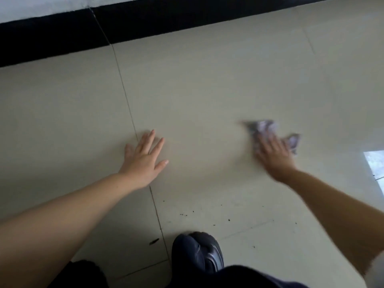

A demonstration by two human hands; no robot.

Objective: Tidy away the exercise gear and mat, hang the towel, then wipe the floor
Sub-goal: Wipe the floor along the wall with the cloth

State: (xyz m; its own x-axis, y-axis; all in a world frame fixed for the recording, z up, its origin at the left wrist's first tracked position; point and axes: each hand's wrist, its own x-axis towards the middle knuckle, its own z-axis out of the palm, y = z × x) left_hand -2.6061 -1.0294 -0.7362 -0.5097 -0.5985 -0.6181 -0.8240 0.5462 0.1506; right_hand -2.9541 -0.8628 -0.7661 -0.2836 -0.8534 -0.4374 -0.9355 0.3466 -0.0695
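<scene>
The left hand [143, 156] lies flat on the beige tiled floor [207, 84], fingers straight and spread, beside a grout line. Well apart to the right, the blurred right hand [272, 154] presses a crumpled purplish-grey cloth [264, 126] against the floor, fingers laid over it. Dark crumbs [184, 214] dot the tiles near a dark shoe [199, 252].

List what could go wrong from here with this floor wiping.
1. The right hand wipes the cloth well ahead of the dark crumbs near the shoe; they could be missed or trodden in.
2. The left hand lies flat on glossy tile; if the tile is wet, the hand may slip.
3. The cloth is bunched, so it may smear more than it lifts.
</scene>
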